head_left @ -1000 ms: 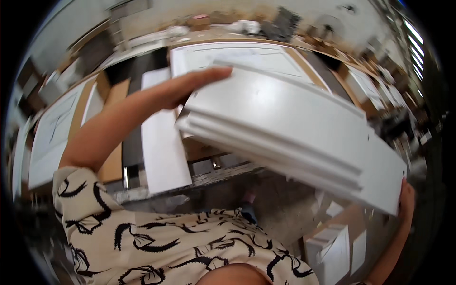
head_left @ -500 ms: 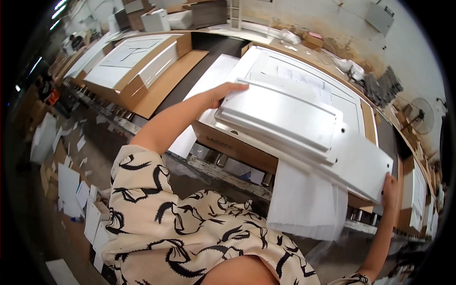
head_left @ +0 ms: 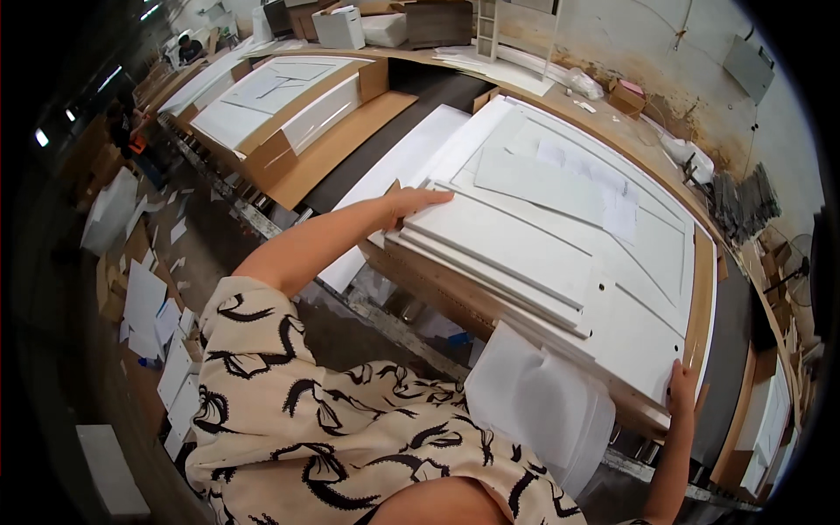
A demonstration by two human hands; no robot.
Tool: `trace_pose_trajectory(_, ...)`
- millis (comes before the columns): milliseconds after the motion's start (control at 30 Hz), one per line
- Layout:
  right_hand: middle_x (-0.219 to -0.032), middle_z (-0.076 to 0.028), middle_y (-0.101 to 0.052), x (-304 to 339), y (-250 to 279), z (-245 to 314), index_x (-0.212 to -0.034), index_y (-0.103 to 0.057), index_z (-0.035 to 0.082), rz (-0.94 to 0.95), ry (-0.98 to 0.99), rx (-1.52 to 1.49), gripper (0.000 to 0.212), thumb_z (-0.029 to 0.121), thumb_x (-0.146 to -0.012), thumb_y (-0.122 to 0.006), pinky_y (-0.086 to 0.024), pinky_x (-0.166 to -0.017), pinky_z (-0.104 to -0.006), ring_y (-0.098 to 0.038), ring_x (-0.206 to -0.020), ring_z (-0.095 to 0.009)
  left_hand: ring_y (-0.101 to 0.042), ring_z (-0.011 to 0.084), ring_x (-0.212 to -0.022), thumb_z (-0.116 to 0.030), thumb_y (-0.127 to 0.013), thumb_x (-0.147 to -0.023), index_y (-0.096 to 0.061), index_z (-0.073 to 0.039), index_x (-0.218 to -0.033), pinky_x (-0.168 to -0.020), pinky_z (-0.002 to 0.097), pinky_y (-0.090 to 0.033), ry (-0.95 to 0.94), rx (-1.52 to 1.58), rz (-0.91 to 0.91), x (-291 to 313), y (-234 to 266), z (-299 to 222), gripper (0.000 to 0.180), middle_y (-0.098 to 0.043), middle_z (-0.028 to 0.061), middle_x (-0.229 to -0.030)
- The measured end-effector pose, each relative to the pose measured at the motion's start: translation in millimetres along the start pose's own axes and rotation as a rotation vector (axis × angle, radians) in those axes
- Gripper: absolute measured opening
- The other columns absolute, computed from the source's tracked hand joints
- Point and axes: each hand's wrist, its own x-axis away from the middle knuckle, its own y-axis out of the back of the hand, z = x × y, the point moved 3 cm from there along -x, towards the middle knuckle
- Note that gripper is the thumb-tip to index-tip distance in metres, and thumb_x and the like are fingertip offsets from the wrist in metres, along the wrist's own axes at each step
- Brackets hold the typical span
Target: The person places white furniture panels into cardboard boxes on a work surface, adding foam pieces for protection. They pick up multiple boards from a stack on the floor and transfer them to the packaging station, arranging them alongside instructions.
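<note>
A stack of white panels (head_left: 512, 254) lies lengthwise along the near side of an open cardboard box (head_left: 437, 278). At its left end my left hand (head_left: 413, 206) is closed on the stack, thumb on top. My right hand (head_left: 682, 387) grips the far right end of the longest panel, near a small dark hole. Beyond the stack, a pale thin panel (head_left: 534, 185) and printed paper sheets (head_left: 623, 210) rest on larger white panels (head_left: 652, 284) in the box. White foam sheeting (head_left: 542, 411) hangs over the box's near edge, below the stack.
The box sits on a dark conveyor (head_left: 367, 144). Another open carton (head_left: 271, 162) with white panels stands further left, and one more (head_left: 761, 420) at the right. Scraps and panels (head_left: 144, 302) litter the floor at left. Two people are in the left background, one in orange (head_left: 137, 143).
Both hands have lowered the white panel stack toward me, onto the near side of the box. The stack was raised and tilted before. My view has shifted a little to the left.
</note>
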Motion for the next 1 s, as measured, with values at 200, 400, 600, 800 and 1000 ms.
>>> trace_pose_trajectory(200, -0.053, 0.004, -0.036, 12, -19, 22, -0.063, -0.05, 0.005, 0.075, -0.052, 0.031, 0.037, 0.027, -0.092, -0.051, -0.026, -0.042, -0.0287, -0.034, -0.048, -0.007, -0.055, 0.0332, -0.106, -0.056, -0.072, -0.067, -0.001, 0.015, -0.134, -0.084, 0.0387, -0.047, -0.025, -0.057, -0.214, 35, 5, -12, 0.12, -0.04, 0.0299, -0.128)
trace_pose_trajectory(400, -0.059, 0.004, -0.043, 2, -31, 32, -0.078, -0.063, 0.001, 0.028, -0.16, -0.016, 0.029, 0.026, -0.091, -0.054, -0.032, -0.047, -0.0265, -0.037, -0.053, -0.008, -0.058, 0.0299, -0.096, -0.059, -0.07, -0.067, -0.042, 0.018, -0.118, -0.074, 0.0381, -0.049, -0.009, -0.177, -0.33, -7, 15, -6, 0.096, -0.055, 0.0245, -0.111)
trace_pose_trajectory(600, -0.07, 0.001, -0.054, -32, -27, 4, -0.091, -0.063, -0.001, 0.104, -0.223, -0.072, 0.027, 0.025, -0.09, -0.055, -0.04, -0.057, -0.0265, -0.048, -0.062, -0.01, -0.051, 0.0206, -0.048, -0.073, -0.053, -0.071, -0.062, 0.012, -0.085, -0.044, 0.0326, -0.038, 0.099, -0.647, -0.155, 0, 19, -31, 0.087, -0.059, 0.0153, -0.069)
trace_pose_trajectory(800, -0.084, -0.006, -0.062, -44, -15, -17, -0.099, -0.062, -0.004, 0.14, -0.316, -0.17, 0.032, 0.025, -0.088, -0.058, -0.045, -0.064, -0.0273, -0.054, -0.072, -0.013, -0.061, 0.0259, -0.098, -0.063, -0.067, -0.066, -0.051, 0.007, -0.116, -0.083, 0.0384, -0.048, -0.239, -0.623, -0.327, 50, 24, -65, 0.087, -0.06, 0.0237, -0.102)
trace_pose_trajectory(1000, -0.081, -0.005, -0.057, -24, -43, 1, -0.096, -0.058, -0.002, 0.184, -0.211, -0.253, 0.029, 0.025, -0.092, -0.05, -0.044, -0.067, -0.0297, -0.052, -0.072, -0.014, -0.042, 0.0372, -0.118, -0.04, -0.083, -0.051, -0.03, -0.01, -0.137, -0.096, 0.0429, -0.038, -0.735, -1.201, -0.252, 70, 38, 8, 0.106, -0.037, 0.0203, -0.135)
